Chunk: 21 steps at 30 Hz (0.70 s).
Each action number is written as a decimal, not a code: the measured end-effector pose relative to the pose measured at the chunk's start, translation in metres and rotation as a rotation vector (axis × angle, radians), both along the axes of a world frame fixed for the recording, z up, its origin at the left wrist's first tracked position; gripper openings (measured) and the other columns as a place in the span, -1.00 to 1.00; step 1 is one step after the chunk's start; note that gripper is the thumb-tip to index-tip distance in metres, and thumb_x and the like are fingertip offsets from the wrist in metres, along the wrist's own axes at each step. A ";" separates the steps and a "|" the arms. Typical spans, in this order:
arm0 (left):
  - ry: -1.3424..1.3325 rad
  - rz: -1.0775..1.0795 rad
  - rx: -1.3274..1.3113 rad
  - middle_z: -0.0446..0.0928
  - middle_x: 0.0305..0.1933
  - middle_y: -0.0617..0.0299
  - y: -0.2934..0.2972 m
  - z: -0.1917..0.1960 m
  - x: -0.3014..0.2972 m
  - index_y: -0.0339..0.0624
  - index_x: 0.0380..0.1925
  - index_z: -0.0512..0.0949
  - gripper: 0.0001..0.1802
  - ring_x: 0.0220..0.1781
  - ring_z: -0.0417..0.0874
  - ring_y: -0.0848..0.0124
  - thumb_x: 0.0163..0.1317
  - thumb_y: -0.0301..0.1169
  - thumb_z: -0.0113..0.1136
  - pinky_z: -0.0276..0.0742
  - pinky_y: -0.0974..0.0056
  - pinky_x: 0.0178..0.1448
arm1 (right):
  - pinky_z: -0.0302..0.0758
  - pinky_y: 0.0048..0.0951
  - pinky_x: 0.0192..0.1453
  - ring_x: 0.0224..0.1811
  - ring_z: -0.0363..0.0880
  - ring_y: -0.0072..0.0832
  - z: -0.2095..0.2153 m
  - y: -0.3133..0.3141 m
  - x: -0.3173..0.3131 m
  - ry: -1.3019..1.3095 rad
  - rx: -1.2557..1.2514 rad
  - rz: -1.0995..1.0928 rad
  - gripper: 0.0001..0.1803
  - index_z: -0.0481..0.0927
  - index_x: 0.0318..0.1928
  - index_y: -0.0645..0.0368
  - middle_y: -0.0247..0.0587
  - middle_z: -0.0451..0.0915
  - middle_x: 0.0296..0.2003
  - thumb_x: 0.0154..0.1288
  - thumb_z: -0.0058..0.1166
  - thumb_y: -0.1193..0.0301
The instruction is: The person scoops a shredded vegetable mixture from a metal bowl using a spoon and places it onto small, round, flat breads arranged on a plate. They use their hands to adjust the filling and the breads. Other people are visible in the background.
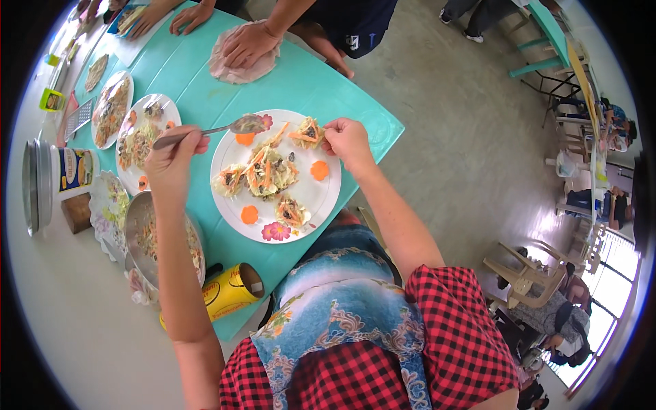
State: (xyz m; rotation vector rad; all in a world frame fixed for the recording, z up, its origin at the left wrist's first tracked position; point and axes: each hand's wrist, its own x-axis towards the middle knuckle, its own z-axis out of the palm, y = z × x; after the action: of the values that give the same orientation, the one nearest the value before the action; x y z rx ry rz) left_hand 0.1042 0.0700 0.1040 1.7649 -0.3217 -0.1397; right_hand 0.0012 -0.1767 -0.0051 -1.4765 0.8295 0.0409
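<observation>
The left hand [172, 158] grips a metal spoon [212, 130], its filled bowl reaching over the white plate [321, 198]. The right hand [347, 140] pinches a small vegetable roll [307, 133] at its fingertips, just beside the spoon's bowl.

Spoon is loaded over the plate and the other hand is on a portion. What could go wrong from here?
1. The spoon in the left hand is full; tilting it could drop filling onto the plate rim.
2. The right hand pinches a small portion; it might fall apart.
3. The left forearm passes over the metal bowl and could bump it.
</observation>
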 end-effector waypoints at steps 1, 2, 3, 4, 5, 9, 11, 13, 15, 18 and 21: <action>0.008 -0.022 -0.008 0.56 -0.33 0.15 -0.004 -0.007 0.003 -0.40 -0.33 0.54 -0.91 -0.34 0.61 0.43 0.17 -0.59 0.11 0.56 0.40 -0.22 | 0.52 -0.56 -0.49 -0.55 0.56 -0.56 0.000 0.000 0.000 -0.003 0.001 -0.001 -0.83 0.53 -0.30 0.37 -0.21 0.57 -0.51 0.14 -0.08 0.53; 0.015 -0.042 -0.015 0.56 -0.32 0.16 -0.007 -0.013 0.005 -0.39 -0.33 0.54 -0.91 -0.33 0.62 0.43 0.17 -0.58 0.12 0.56 0.40 -0.21 | 0.52 -0.56 -0.49 -0.55 0.56 -0.56 0.001 0.000 -0.001 -0.006 0.003 -0.001 -0.83 0.53 -0.30 0.37 -0.21 0.57 -0.51 0.14 -0.08 0.53; 0.023 -0.065 -0.022 0.57 -0.32 0.16 -0.010 -0.018 0.007 -0.39 -0.32 0.54 -0.91 -0.32 0.62 0.43 0.17 -0.57 0.13 0.57 0.40 -0.20 | 0.52 -0.56 -0.49 -0.55 0.56 -0.56 0.001 0.000 -0.001 -0.009 0.005 -0.004 -0.83 0.53 -0.29 0.37 -0.21 0.57 -0.51 0.14 -0.08 0.53; 0.030 -0.084 -0.011 0.57 -0.32 0.17 -0.012 -0.021 0.008 -0.38 -0.33 0.55 -0.91 -0.32 0.62 0.44 0.17 -0.57 0.13 0.57 0.40 -0.20 | 0.52 -0.56 -0.49 -0.55 0.56 -0.56 0.000 -0.001 -0.001 -0.004 0.008 -0.006 -0.82 0.54 -0.29 0.37 -0.21 0.57 -0.51 0.14 -0.08 0.53; 0.036 -0.101 0.001 0.57 -0.31 0.17 -0.013 -0.023 0.009 -0.38 -0.33 0.55 -0.91 -0.32 0.62 0.45 0.17 -0.57 0.14 0.57 0.40 -0.20 | 0.52 -0.56 -0.49 -0.55 0.56 -0.56 -0.001 -0.001 -0.001 0.001 0.012 -0.007 -0.82 0.54 -0.29 0.36 -0.21 0.57 -0.51 0.14 -0.08 0.54; 0.069 -0.125 0.058 0.57 -0.34 0.18 -0.021 -0.029 0.008 -0.37 -0.35 0.56 -0.91 -0.34 0.61 0.48 0.17 -0.56 0.15 0.55 0.43 -0.22 | 0.51 -0.57 -0.49 -0.54 0.56 -0.56 -0.001 -0.001 -0.002 0.002 0.009 -0.019 -0.83 0.54 -0.29 0.36 -0.21 0.57 -0.51 0.14 -0.07 0.54; 0.039 -0.156 0.079 0.57 -0.36 0.19 -0.023 -0.033 0.008 -0.37 -0.35 0.56 -0.91 -0.34 0.60 0.50 0.16 -0.55 0.15 0.53 0.45 -0.22 | 0.51 -0.56 -0.49 -0.54 0.56 -0.56 -0.002 -0.001 -0.001 0.004 0.011 -0.019 -0.83 0.54 -0.30 0.36 -0.22 0.57 -0.51 0.14 -0.07 0.54; 0.022 -0.170 0.097 0.57 -0.38 0.20 -0.025 -0.037 0.007 -0.37 -0.36 0.56 -0.91 -0.34 0.60 0.51 0.16 -0.54 0.16 0.52 0.45 -0.23 | 0.52 -0.56 -0.51 -0.55 0.57 -0.55 -0.004 -0.001 -0.001 0.006 0.010 -0.030 -0.84 0.54 -0.32 0.37 -0.21 0.58 -0.52 0.11 -0.05 0.54; 0.016 -0.168 0.114 0.57 -0.39 0.21 -0.027 -0.040 0.006 -0.36 -0.37 0.56 -0.91 -0.35 0.59 0.52 0.15 -0.54 0.17 0.52 0.46 -0.24 | 0.53 -0.56 -0.53 -0.57 0.60 -0.53 -0.004 -0.001 0.000 0.006 0.008 -0.052 -0.86 0.55 -0.36 0.38 -0.19 0.59 -0.53 0.07 0.00 0.56; -0.026 -0.175 0.154 0.58 -0.39 0.20 -0.029 -0.044 0.006 -0.36 -0.37 0.56 -0.91 -0.36 0.59 0.53 0.13 -0.55 0.18 0.51 0.47 -0.24 | 0.50 -0.57 -0.50 -0.55 0.56 -0.56 -0.001 -0.001 -0.001 0.010 0.001 -0.013 -0.83 0.54 -0.30 0.37 -0.21 0.57 -0.51 0.14 -0.06 0.53; -0.043 -0.202 0.162 0.58 -0.38 0.20 -0.030 -0.046 0.005 -0.36 -0.38 0.57 -0.92 -0.36 0.60 0.54 0.12 -0.56 0.19 0.52 0.47 -0.25 | 0.50 -0.57 -0.50 -0.55 0.56 -0.55 -0.001 -0.002 -0.001 0.004 0.005 -0.011 -0.83 0.54 -0.30 0.38 -0.20 0.57 -0.51 0.14 -0.06 0.53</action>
State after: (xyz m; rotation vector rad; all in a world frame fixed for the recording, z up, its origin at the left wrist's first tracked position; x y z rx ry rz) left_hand 0.1094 0.0400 0.0582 1.8946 -0.5331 -0.2794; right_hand 0.0003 -0.1783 -0.0062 -1.4673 0.8398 0.0376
